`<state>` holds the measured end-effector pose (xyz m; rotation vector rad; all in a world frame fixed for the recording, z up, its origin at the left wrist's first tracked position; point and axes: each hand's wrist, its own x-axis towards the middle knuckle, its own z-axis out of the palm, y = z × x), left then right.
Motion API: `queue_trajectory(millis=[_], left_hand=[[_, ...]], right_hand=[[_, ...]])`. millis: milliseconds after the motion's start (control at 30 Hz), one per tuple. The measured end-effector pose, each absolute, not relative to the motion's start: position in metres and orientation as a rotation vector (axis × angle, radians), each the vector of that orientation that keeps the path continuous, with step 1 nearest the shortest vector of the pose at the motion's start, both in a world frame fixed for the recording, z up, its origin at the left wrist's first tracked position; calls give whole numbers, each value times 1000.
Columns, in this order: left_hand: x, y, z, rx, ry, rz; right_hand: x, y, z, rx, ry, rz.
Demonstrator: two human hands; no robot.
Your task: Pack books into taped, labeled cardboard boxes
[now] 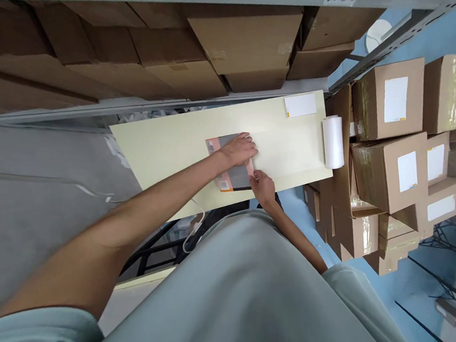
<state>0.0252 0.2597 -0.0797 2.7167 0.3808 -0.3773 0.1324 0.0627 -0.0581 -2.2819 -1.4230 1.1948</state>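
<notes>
A flat grey packet with pink and orange edges [233,177] lies on the pale yellow board [167,139]. My left hand [240,150] rests over its upper part, fingers bent and close together near the far right corner. At the packet's lower right edge is my right hand [264,188], its thumb and fingers pinched at the pink border. The fingertips of both hands are small in view.
A white roll [333,142] and a white label sheet [301,105] lie toward the board's right end. Cardboard boxes [247,39] fill the shelf beyond; more boxes [391,169] are stacked at right. A white cable [196,227] hangs below the board.
</notes>
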Motion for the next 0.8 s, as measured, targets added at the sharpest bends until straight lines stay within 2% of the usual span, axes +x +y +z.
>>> queue_trajectory(millis=[100, 233, 433, 600, 800], left_hand=[[26, 260, -87, 2671, 418, -335], [28, 258, -106, 2649, 507, -280], [23, 248, -128, 2619, 576, -125], [13, 234, -128, 2631, 649, -59], [19, 225, -123, 2578, 847, -53]], right_hand=[[133, 62, -71, -2271, -1336, 1374], [137, 65, -83, -2282, -1381, 1410], [136, 79, -83, -2376, -1827, 1410], [133, 91, -87, -2388, -2036, 1380], [129, 116, -86, -2394, -2077, 1529]])
